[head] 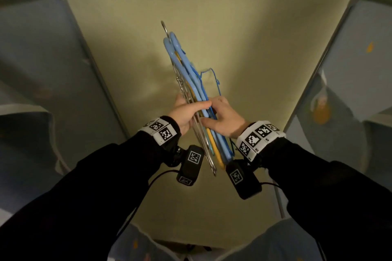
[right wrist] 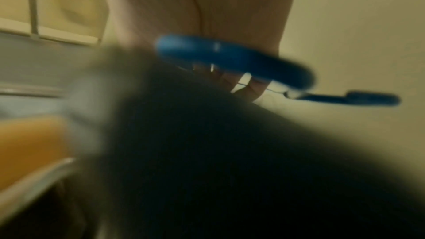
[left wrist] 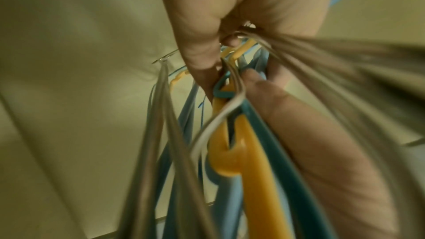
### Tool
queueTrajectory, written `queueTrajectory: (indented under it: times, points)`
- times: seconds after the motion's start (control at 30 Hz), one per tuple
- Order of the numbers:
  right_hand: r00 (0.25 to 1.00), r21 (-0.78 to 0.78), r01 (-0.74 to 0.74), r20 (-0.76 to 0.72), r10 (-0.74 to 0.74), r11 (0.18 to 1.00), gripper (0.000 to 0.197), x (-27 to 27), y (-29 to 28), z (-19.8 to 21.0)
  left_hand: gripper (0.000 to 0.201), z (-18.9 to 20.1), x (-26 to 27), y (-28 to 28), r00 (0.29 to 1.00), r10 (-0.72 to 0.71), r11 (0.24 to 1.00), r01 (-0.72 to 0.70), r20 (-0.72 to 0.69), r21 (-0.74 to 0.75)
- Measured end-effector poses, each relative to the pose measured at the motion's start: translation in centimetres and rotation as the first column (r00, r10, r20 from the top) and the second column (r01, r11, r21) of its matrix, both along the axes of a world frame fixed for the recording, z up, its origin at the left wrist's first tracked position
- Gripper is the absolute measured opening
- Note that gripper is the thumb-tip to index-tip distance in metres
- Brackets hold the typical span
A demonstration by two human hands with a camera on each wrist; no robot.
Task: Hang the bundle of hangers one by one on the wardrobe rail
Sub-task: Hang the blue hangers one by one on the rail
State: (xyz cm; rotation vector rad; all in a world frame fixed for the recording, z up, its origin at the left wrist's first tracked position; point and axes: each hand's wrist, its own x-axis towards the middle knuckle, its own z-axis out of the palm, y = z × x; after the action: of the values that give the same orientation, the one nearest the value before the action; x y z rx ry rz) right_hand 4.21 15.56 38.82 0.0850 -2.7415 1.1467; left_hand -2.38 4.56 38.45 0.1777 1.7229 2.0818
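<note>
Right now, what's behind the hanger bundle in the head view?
Behind the bundle, held by the left hand and right hand, is a plain yellowish panel. No rail shows. The strip of panel directly behind the hangers is covered.

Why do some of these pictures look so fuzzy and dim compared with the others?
Head view: dim and yellowish but fairly sharp on both hands, left hand, right hand, and the hangers; straight edges bow toward the corners. Left wrist view: near metal hangers smear. Right wrist view: blurriest, a dark shape fills most of it.
</note>
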Motion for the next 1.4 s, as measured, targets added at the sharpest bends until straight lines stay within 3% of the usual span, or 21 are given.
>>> queueTrajectory:
  times: [0.13, 0.2, 0.3, 0.4, 0.63, 0.8, 0.87, 1.0, 1.17, 1.33, 1.4]
  points:
    - [1.0, 0.011, -0.008, -0.016, 0.008, 1.0, 0.029, 0.3, 0.2, 0.7, 0.071, -0.3, -0.2, 0.0, 0.999, 0.009, 1.0, -0.009, -0.044, 0.003]
    - [0.999, -0.125, -0.033, 0.036, 0.038, 0.992, 0.021, 0.6, 0.6, 1.6, 0.069, -0.1, 0.0, -0.1, 0.997, 0.013, 1.0, -0.014, -0.071, -0.007]
    - [0.987, -0.384, 0.039, 0.16, 0.025, 0.922, 0.04, 1.2, 1.1, 2.5, 0.07, 0.5, 0.4, -0.3, 0.994, 0.044, 0.999, -0.046, -0.103, -0.017]
    - [0.979, -0.434, 0.064, 0.204, 0.028, 0.898, 0.033, 2.4, 0.9, 2.9, 0.045, 1.0, 0.0, -0.4, 0.989, 0.082, 0.996, -0.085, -0.123, -0.023]
    - [0.971, -0.548, 0.057, 0.224, 0.081, 0.835, 0.042, 4.1, 0.8, 4.1, 0.047, 3.5, 1.0, -0.5, 0.981, 0.08, 0.997, -0.083, -0.178, -0.007]
    - [0.958, -0.671, -0.001, 0.213, 0.194, 0.741, 0.024, 4.8, 1.3, 5.4, 0.039, 6.1, 1.8, -0.5, 0.974, 0.068, 0.998, -0.067, -0.215, 0.013]
    - [0.98, -0.682, 0.032, 0.167, 0.112, 0.731, 0.022, 4.9, 1.3, 6.5, 0.048, 7.6, 2.1, -0.5, 0.97, 0.088, 0.996, -0.087, -0.227, 0.015]
    - [0.978, -0.485, 0.202, 0.048, -0.205, 0.851, 0.031, 5.3, 1.4, 9.1, 0.094, 9.5, 1.5, -0.3, 0.969, 0.116, 0.993, -0.106, -0.216, 0.056]
    - [0.891, -0.419, 0.288, -0.212, -0.401, 0.861, 0.028, 6.4, 2.0, 12.8, 0.079, 13.1, 2.3, -1.1, 0.962, 0.111, 0.99, -0.086, -0.248, 0.109]
    - [0.795, -0.539, 0.331, -0.282, -0.536, 0.774, 0.027, 7.6, 3.1, 16.5, 0.081, 15.5, 2.6, -0.9, 0.958, 0.145, 0.978, -0.101, -0.246, 0.183]
    - [0.766, -0.543, 0.342, -0.311, -0.562, 0.767, 0.024, 8.2, 3.2, 17.7, 0.068, 16.2, 2.4, -0.8, 0.964, 0.152, 0.97, -0.104, -0.217, 0.219]
